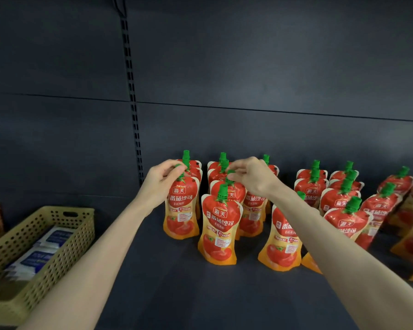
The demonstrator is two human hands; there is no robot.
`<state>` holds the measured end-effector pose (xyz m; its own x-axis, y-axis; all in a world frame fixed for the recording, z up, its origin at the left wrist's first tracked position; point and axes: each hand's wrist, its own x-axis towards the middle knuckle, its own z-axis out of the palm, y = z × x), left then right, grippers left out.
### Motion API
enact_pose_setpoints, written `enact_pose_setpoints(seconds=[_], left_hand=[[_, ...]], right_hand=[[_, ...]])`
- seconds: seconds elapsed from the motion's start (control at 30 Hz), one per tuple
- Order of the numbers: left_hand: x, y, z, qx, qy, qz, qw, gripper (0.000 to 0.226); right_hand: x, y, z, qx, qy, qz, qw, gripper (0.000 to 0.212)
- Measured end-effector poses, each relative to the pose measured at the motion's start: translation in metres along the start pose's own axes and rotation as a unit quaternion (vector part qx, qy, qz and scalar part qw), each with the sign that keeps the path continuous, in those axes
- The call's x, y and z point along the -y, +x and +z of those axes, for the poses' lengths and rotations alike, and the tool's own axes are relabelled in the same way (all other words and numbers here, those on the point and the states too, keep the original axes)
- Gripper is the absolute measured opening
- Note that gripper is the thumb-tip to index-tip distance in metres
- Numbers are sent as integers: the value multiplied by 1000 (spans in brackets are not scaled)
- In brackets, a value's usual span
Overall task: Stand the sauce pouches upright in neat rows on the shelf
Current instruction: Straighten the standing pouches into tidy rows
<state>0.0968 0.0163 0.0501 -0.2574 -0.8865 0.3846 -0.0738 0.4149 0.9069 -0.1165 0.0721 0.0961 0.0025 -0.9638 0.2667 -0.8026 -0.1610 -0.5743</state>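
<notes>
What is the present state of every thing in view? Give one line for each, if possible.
left hand: pinches the cap of the left pouch
left pouch: upright on the shelf
right hand: pinches the cap of the middle pouch
middle pouch: upright, behind the front pouch
front pouch: upright, untouched
basket: holds white-blue packets

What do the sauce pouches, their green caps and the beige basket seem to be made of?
Sauce pouches: probably flexible plastic film, glossy, with printed faces and soft creases. Green caps: apparently hard matte plastic. Beige basket: likely moulded plastic, perforated walls.
</notes>
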Motion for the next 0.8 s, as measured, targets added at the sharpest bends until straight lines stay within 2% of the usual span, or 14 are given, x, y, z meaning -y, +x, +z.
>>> enact_pose_setpoints(seconds=[0.57, 0.8], left_hand=[[16, 0, 3, 49, -24, -5, 998, 11], [17, 5, 0, 71, -6, -11, 997, 18]], right_hand=[[2, -4, 4, -4, 1, -8, 1000, 29], [1, -3, 3, 7, 2, -10, 1000, 28]])
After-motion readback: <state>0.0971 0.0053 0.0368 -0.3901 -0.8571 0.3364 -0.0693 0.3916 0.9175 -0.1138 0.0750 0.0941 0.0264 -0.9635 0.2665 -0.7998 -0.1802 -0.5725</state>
